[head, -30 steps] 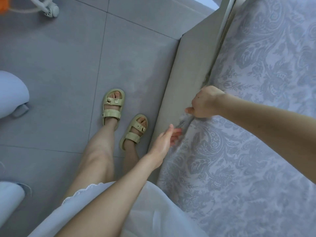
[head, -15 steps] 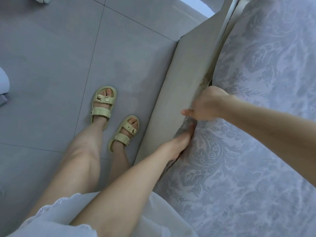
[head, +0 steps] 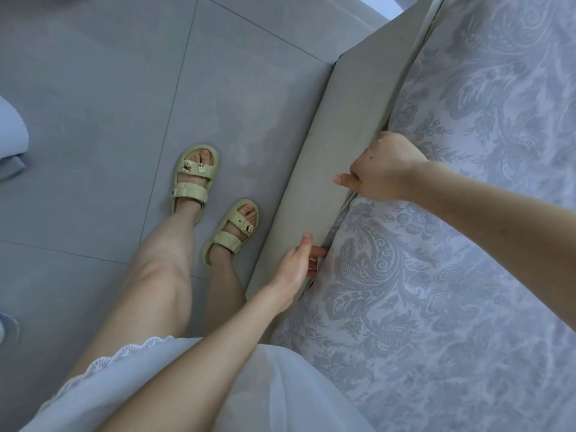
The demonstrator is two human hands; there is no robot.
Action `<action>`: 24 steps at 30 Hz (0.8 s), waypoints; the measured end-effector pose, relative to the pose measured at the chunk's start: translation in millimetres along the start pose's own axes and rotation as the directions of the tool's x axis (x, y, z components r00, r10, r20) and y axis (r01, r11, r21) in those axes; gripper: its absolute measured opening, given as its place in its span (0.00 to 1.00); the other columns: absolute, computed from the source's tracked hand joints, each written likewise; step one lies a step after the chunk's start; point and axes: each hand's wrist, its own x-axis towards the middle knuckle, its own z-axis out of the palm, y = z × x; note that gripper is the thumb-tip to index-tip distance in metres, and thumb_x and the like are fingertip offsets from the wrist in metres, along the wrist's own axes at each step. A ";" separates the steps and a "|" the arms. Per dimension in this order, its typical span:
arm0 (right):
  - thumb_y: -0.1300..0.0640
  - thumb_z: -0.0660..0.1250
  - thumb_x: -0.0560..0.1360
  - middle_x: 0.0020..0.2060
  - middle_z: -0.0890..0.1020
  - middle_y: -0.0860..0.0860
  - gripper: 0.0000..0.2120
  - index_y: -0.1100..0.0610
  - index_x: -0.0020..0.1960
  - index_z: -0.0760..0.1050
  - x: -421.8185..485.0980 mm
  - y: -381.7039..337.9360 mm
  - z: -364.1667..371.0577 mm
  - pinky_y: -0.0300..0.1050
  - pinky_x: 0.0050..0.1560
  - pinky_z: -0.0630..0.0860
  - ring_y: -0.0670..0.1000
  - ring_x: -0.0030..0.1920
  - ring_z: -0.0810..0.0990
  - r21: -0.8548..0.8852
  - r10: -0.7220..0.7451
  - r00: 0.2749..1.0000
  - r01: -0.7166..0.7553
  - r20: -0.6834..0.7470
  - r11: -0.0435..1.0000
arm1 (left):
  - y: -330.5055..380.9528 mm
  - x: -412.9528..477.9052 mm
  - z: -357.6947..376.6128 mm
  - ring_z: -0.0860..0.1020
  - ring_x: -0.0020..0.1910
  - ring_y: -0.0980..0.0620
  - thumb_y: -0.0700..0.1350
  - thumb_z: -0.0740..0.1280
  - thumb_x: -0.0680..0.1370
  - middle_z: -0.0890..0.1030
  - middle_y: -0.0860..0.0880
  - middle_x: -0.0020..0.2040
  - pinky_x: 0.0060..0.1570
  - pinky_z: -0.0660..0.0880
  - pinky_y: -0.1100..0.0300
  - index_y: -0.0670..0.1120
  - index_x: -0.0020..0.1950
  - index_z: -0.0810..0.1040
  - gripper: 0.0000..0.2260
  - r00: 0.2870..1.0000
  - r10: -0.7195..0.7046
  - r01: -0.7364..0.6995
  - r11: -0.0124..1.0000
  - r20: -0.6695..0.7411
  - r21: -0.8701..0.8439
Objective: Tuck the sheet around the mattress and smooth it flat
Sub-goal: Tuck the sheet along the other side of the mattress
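Note:
A pale sheet with a grey floral pattern (head: 452, 275) covers the mattress on the right. Its left edge runs down into the gap beside the beige bed frame rail (head: 336, 145). My right hand (head: 383, 169) rests at that edge, fingers curled down into the gap on the sheet, thumb pointing left over the rail. Lower down, my left hand (head: 296, 263) presses its fingertips into the same gap against the sheet's edge, thumb lying on the rail. The fingertips of both hands are hidden in the gap.
Grey tiled floor (head: 109, 104) lies to the left of the bed. My legs, in pale green sandals (head: 193, 179), stand close beside the rail. A white skirt hem (head: 156, 369) fills the bottom. A pale rounded object (head: 12, 138) sits at the left edge.
My left hand has slid back down along the gap toward me, away from my right hand. My right hand stays at the sheet's edge. The camera has shifted slightly.

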 end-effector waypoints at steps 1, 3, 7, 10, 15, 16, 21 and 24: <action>0.40 0.39 0.80 0.30 0.73 0.49 0.33 0.56 0.33 0.74 -0.2 -1.1 -2.0 0.46 0.48 0.70 0.53 0.38 0.75 -0.009 0.002 0.999 -0.001 0.034 1.000 | -2.2 -3.1 1.0 0.77 0.41 0.54 0.55 0.49 0.82 0.81 0.45 0.47 0.46 0.74 0.65 0.40 0.55 0.81 0.26 1.000 0.010 -0.010 1.000 0.011 -0.022; 0.39 0.38 0.80 0.33 0.72 0.50 0.32 0.56 0.31 0.68 -1.8 -1.5 -5.8 0.45 0.45 0.68 0.54 0.44 0.75 0.017 0.018 0.994 -0.020 0.107 1.000 | -8.4 -6.5 3.2 0.78 0.45 0.54 0.54 0.48 0.83 0.80 0.47 0.49 0.47 0.73 0.69 0.39 0.58 0.79 0.26 0.999 0.023 -0.021 0.997 0.035 -0.073; 0.34 0.37 0.77 0.58 0.78 0.56 0.36 0.57 0.37 0.74 -2.3 1.6 -10.5 0.47 0.50 0.68 0.56 0.64 0.73 0.000 0.073 0.963 -0.075 0.261 0.997 | 2.0 -14.0 13.1 0.77 0.53 0.51 0.57 0.49 0.82 0.80 0.49 0.52 0.55 0.74 0.62 0.42 0.58 0.80 0.26 1.000 0.021 -0.019 0.997 0.022 -0.069; 0.32 0.37 0.76 0.65 0.74 0.57 0.38 0.57 0.50 0.77 -1.7 3.0 -15.2 0.46 0.53 0.68 0.56 0.68 0.70 -0.014 0.119 0.943 -0.120 0.311 0.993 | 18.5 -6.6 22.8 0.77 0.57 0.50 0.60 0.48 0.81 0.81 0.46 0.57 0.56 0.72 0.59 0.44 0.58 0.80 0.27 0.996 0.079 -0.079 0.997 -0.029 0.019; 0.30 0.36 0.75 0.67 0.73 0.56 0.41 0.56 0.56 0.77 -2.8 -0.3 -17.9 0.46 0.51 0.66 0.55 0.69 0.69 -0.037 0.138 0.936 -0.133 0.325 0.990 | 45.5 3.9 28.8 0.78 0.49 0.51 0.60 0.46 0.81 0.82 0.46 0.52 0.49 0.72 0.63 0.40 0.58 0.80 0.30 0.989 0.033 -0.024 0.998 0.146 -0.064; 0.30 0.35 0.75 0.67 0.73 0.56 0.41 0.56 0.51 0.78 -4.0 -0.5 -17.6 0.45 0.51 0.66 0.55 0.68 0.70 -0.038 0.132 0.940 -0.126 0.316 0.991 | 46.4 4.8 29.6 0.78 0.49 0.51 0.61 0.44 0.81 0.81 0.46 0.53 0.49 0.72 0.63 0.41 0.59 0.79 0.32 0.977 -0.002 0.023 0.995 0.215 -0.095; 0.32 0.36 0.76 0.56 0.80 0.57 0.35 0.55 0.29 0.65 -12.0 3.0 -14.1 0.45 0.46 0.65 0.56 0.59 0.75 0.033 0.077 0.978 -0.085 0.195 0.996 | 64.7 13.5 50.0 0.76 0.60 0.54 0.76 0.46 0.70 0.78 0.54 0.61 0.63 0.70 0.55 0.56 0.65 0.75 0.36 0.906 -0.040 0.065 0.997 0.422 -0.044; 0.32 0.35 0.76 0.52 0.80 0.56 0.34 0.55 0.29 0.65 -6.6 2.4 -11.9 0.45 0.46 0.64 0.55 0.59 0.76 0.017 0.083 0.976 -0.088 0.203 0.996 | 69.5 23.5 52.0 0.75 0.64 0.51 0.77 0.47 0.68 0.77 0.52 0.65 0.68 0.67 0.51 0.56 0.66 0.73 0.38 0.891 -0.084 0.110 0.993 0.447 -0.032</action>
